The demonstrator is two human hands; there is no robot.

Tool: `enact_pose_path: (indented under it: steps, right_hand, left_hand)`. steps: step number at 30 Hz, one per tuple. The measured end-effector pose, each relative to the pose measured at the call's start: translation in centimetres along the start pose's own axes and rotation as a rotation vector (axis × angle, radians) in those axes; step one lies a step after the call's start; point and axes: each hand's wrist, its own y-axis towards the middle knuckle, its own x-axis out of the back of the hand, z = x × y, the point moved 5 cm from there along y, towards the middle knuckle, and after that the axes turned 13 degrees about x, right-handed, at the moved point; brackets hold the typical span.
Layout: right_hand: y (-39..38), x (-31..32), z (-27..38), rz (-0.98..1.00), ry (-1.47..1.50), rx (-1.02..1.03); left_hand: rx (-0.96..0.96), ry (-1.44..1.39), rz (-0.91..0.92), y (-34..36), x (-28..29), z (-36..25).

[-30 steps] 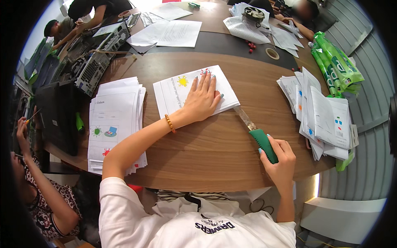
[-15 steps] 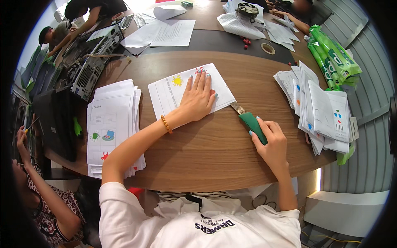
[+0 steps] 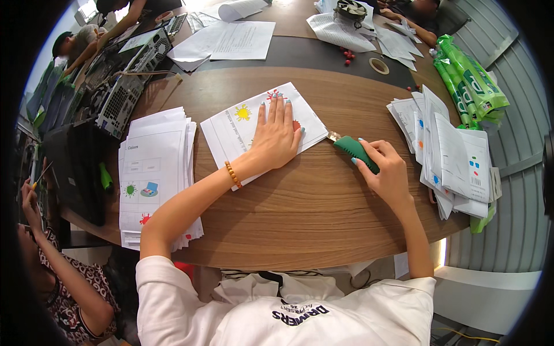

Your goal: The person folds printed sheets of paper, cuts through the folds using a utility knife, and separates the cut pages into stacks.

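Observation:
A folded sheet of white paper (image 3: 225,132) with coloured paint splats lies at an angle on the table in front of me. My left hand (image 3: 277,135) rests flat on it, fingers stretched out, holding down its right half. In my right hand (image 3: 385,169) is a knife (image 3: 356,154) with a green handle, gripped from the right. Its short visible blade points left and meets the paper's right corner; the tip is hidden, and I cannot tell whether it lies between the layers.
A stack of printed sheets (image 3: 154,173) lies left, and a pile of folded sheets (image 3: 461,158) right. Beyond them are green plastic packs (image 3: 470,86), a tape roll (image 3: 378,66), a fan (image 3: 350,10) and an opened computer case (image 3: 124,86). Other people sit around the table.
My right hand and the knife have moved away from me along the paper's edge, and the handle has turned more level. My left hand stays flat on the paper.

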Motion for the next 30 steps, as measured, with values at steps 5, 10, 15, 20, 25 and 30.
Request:
enact_pose_path:
  steps: [5,10,15,20,25,30]
  right_hand:
    - [-1.0,0.2,-0.3,0.002,0.014,-0.006]
    - [-0.3,-0.8,-1.5,-0.025,0.027,-0.010]
    - [4.1,-3.6,-3.6,-0.083,0.063,0.060]
    - [8.5,-6.8,-5.6,-0.074,0.049,0.014]
    - [9.1,-6.5,-7.2,-0.175,-0.015,-0.031]
    - [2.3,0.0,-3.9,-0.179,0.084,-0.103]
  left_hand:
    - [-0.011,-0.059,0.007,-0.4,-0.2,0.2]
    - [-0.024,-0.054,-0.036,0.0,0.0,0.1]
    - [-0.019,-0.068,-0.045,0.1,0.4,0.4]
    - [-0.041,-0.084,-0.044,-0.3,0.3,-0.1]
    - [-0.058,-0.154,-0.092,-0.6,-0.4,-0.2]
    - [0.002,-0.158,-0.048,-0.1,0.0,0.4]
